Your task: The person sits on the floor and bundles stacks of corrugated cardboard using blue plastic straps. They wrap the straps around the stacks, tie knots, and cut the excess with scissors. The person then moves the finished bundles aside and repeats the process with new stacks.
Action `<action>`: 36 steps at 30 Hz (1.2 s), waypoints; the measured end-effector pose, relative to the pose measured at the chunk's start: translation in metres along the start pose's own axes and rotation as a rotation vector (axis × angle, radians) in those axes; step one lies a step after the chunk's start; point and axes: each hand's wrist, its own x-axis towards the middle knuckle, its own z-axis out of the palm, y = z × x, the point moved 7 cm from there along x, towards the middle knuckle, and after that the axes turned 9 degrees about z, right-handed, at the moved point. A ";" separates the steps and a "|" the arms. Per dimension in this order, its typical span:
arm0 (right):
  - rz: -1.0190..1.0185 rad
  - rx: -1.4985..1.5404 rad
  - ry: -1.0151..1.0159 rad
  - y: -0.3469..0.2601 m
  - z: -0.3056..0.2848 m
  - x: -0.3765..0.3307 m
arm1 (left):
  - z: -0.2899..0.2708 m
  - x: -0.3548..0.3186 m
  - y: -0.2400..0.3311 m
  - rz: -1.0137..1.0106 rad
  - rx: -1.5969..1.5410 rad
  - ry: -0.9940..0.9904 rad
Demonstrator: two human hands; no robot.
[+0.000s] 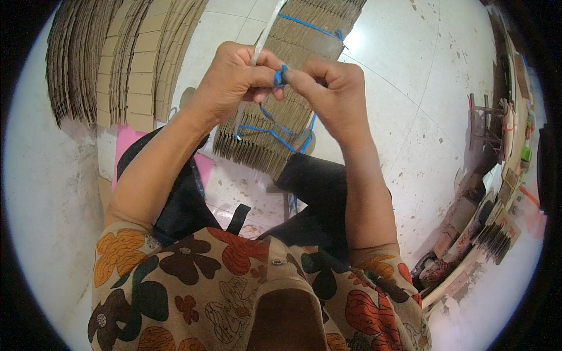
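Two hands, the left hand (237, 73) and right hand (328, 88), pinched the blue strap (281, 76) closed above a bundle of flattened cardboard sheets (281, 111) resting before the knees, apparently mid-knot; tightening would call for opposed pulls.

Person wears a short-sleeved floral top (234, 281): beige ground with orange, red, dark brown and dark green flowers. A small round button (273, 262) sits at the top's centre front. Beyond the top's upper hem, black trousers (319, 193); both forearms bare below the sleeves.
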 end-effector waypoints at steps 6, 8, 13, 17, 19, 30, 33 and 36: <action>0.412 0.747 -0.200 0.010 0.017 -0.010 | -0.015 -0.003 0.019 0.058 0.140 0.012; 0.423 0.881 -0.194 0.003 0.020 -0.018 | -0.020 -0.009 0.023 0.082 0.148 0.005; 0.421 1.119 -0.223 -0.004 0.021 -0.027 | -0.019 -0.020 0.025 0.053 0.126 -0.005; 0.372 1.234 -0.225 -0.001 0.024 -0.027 | -0.010 -0.028 0.029 0.001 0.078 -0.076; 0.360 1.210 -0.176 -0.002 0.028 -0.023 | -0.004 -0.030 0.020 -0.100 0.042 -0.108; 0.448 1.320 -0.227 0.005 0.030 -0.029 | 0.005 -0.045 0.004 -0.095 -0.100 0.030; 0.514 1.402 -0.207 0.011 0.035 -0.029 | 0.001 -0.043 0.002 -0.142 -0.133 0.068; 0.484 1.399 -0.250 0.013 0.037 -0.014 | -0.005 -0.031 -0.002 -0.122 -0.191 0.065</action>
